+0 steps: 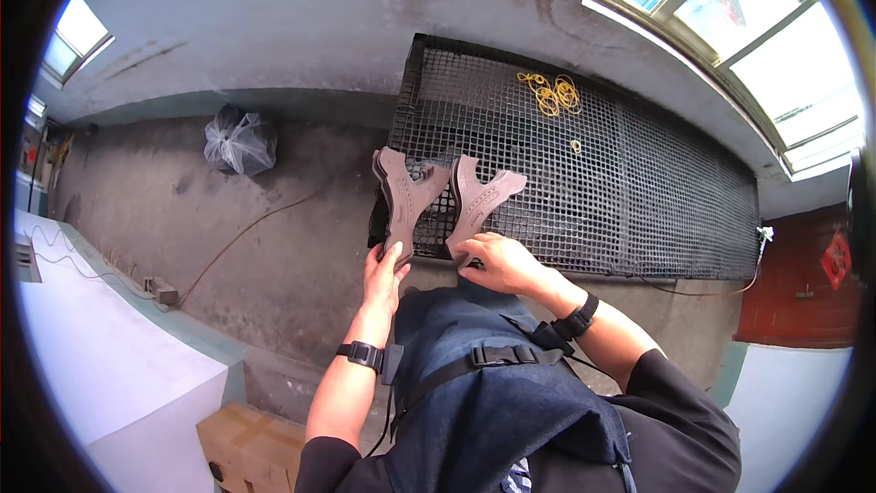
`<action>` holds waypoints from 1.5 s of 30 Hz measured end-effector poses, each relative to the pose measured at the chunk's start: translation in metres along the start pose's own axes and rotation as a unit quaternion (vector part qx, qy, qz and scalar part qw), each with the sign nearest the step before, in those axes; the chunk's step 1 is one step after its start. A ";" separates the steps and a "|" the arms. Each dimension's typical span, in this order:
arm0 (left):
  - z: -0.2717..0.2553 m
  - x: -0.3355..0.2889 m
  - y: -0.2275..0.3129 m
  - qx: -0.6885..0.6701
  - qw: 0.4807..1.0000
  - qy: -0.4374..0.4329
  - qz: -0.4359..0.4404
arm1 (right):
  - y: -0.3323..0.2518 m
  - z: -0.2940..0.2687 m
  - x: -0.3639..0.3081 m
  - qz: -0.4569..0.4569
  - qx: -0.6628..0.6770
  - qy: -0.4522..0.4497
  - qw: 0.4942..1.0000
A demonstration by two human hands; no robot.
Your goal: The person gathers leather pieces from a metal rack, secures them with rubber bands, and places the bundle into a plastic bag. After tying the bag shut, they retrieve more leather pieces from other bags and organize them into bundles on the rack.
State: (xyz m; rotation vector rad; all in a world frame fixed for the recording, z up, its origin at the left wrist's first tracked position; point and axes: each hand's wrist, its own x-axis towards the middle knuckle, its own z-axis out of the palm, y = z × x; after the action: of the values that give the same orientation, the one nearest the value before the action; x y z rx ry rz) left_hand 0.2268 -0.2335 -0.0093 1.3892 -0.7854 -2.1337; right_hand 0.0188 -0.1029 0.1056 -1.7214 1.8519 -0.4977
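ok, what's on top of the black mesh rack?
On the black mesh rack lie a bundle of yellow rubber bands and one loose band. Two brown shoe-upper pieces, held by the left hand and right hand, cover part of the mesh.

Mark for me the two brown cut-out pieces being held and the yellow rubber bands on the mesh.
left brown piece point(401, 194), head view, on its middle strip
right brown piece point(473, 204), head view, on its central body
yellow rubber bands point(551, 93), head view, middle of the tangled bunch

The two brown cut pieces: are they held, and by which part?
Yes. The left hand grips the left brown piece at its lower end; the right hand grips the right brown piece likewise.
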 end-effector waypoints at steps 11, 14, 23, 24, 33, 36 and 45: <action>0.009 -0.028 0.045 0.011 0.999 -0.016 0.041 | -0.025 0.033 0.058 0.262 0.583 -0.021 0.768; 0.014 -0.040 0.055 0.238 0.943 -0.018 0.231 | -0.032 0.036 0.074 0.279 0.629 -0.024 0.725; 0.046 -0.112 0.134 0.640 0.492 -0.050 0.588 | -0.081 -0.012 0.067 0.195 0.780 0.069 0.590; 0.049 -0.111 0.132 0.640 0.488 -0.056 0.591 | -0.080 -0.009 0.067 0.192 0.782 0.075 0.588; 0.088 -0.124 0.112 0.665 0.363 -0.158 0.633 | -0.051 0.012 0.054 0.123 0.870 0.195 0.436; 0.078 -0.117 0.108 0.571 0.535 -0.213 0.585 | -0.042 -0.002 0.026 0.080 0.773 0.269 0.569; 0.106 -0.102 0.057 0.063 0.920 -0.355 0.157 | -0.034 0.013 -0.030 0.067 0.653 0.217 0.722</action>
State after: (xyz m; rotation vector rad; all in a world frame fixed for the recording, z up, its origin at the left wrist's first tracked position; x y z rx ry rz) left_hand 0.1718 -0.1855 0.1304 0.4459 -1.3256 -2.3412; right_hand 0.0535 -0.0761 0.1208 -0.4753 1.1721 -1.7189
